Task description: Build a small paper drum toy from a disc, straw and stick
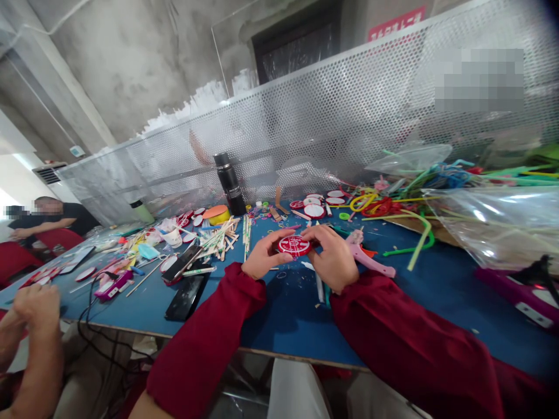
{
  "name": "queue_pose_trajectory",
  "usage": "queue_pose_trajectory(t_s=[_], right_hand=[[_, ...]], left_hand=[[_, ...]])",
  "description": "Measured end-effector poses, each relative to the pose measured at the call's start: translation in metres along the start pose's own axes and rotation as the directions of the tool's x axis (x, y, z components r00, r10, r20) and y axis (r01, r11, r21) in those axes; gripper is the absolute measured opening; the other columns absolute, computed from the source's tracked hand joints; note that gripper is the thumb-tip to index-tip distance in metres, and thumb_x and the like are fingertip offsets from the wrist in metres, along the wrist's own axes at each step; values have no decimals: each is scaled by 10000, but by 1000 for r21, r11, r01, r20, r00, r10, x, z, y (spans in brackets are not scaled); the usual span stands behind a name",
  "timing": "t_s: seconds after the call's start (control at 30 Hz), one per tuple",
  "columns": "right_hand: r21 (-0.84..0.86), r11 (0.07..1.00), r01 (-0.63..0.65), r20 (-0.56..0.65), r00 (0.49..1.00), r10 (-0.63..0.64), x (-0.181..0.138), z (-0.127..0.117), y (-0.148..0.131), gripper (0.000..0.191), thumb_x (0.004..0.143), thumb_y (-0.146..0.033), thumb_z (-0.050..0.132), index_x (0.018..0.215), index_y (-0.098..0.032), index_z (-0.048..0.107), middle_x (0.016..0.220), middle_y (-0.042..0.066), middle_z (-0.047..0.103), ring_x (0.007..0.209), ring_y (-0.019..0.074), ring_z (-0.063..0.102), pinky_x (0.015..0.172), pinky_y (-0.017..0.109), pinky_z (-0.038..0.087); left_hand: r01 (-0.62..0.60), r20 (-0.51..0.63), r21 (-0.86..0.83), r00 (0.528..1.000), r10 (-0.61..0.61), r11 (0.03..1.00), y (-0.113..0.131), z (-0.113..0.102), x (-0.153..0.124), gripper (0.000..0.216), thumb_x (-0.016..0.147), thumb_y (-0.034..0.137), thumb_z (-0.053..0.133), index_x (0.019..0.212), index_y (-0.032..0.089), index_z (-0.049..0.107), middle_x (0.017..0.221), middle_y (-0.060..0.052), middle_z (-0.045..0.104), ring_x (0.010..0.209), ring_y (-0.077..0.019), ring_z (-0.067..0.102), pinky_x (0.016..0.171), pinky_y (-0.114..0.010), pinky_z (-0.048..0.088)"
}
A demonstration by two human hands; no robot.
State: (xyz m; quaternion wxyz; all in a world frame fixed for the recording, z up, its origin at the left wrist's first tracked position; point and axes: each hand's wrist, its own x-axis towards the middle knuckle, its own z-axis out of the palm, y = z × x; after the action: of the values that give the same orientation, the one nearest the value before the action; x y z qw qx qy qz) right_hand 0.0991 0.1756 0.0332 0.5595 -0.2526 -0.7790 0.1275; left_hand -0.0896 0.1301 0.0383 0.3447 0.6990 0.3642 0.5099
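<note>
Between my two hands is a round red disc (294, 245) with white markings on its face, held a little above the blue table (283, 326). My left hand (267, 254) grips its left edge between thumb and fingers. On the disc's right edge, the fingers of my right hand (331, 256) are closed, with the fingertips partly hidden. Just right of my right hand lies a pink glue gun (371, 261). A white pen-like stick (319, 285) rests under that hand.
Thin wooden sticks (225, 241), a black phone (187, 297) and a black thermos (230, 185) stand or lie to the left. White-faced red discs (314, 209) are at the back. Bent coloured tubes (421, 235) and a purple power strip (519, 297) lie right. A co-worker's hands (37, 305) are at far left.
</note>
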Motion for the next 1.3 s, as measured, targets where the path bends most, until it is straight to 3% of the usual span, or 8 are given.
queue_pose_trajectory(t_s=[0.17,0.33,0.4,0.57,0.87,1.3], right_hand=[[1,998,61,10,998,-61,1,0,-5,270,713,-29,534,875,-239,584,978,51,678,973,236,638,849,390,525],[90,996,23,81,996,-31,0,-2,-13,510,728,-47,512,1202,-232,559,1172,68,657,1061,232,637,907,387,537],[133,991,27,106,994,-41,0,-3,-16,499,767,-103,537,1249,-231,538,1221,78,646,1083,238,639,925,395,538],[107,994,-2,103,995,-9,0,-1,-15,423,787,-222,631,1204,-232,565,1198,90,662,1061,258,654,926,430,546],[123,992,-27,101,995,14,-1,5,-9,433,765,-200,654,1189,-236,568,1154,80,665,990,237,674,900,423,566],[204,976,-75,127,991,50,-4,9,-5,473,782,-172,625,1246,-242,568,1217,81,654,1015,223,685,899,398,587]], left_hand=[[-50,-28,191,998,56,980,6,1,-1,778,651,437,840,1332,183,563,1376,-149,559,1250,-326,541,1083,-466,419],[-55,-131,239,988,88,969,12,-2,0,838,606,425,869,1328,162,536,1359,-173,552,1211,-319,566,1027,-459,475],[-73,-141,276,983,115,958,11,-4,1,855,593,419,876,1331,165,527,1363,-177,544,1221,-323,559,1026,-463,478],[-123,-107,345,980,170,930,8,-6,2,827,607,402,872,1328,189,528,1319,-164,554,1183,-311,579,960,-435,526],[-153,-83,429,975,208,890,8,-9,2,829,592,426,873,1321,201,550,1294,-154,576,1167,-312,584,968,-455,515],[-148,-105,420,972,210,895,2,-11,3,843,555,402,896,1303,189,571,1279,-148,598,1171,-309,590,1000,-457,495]])
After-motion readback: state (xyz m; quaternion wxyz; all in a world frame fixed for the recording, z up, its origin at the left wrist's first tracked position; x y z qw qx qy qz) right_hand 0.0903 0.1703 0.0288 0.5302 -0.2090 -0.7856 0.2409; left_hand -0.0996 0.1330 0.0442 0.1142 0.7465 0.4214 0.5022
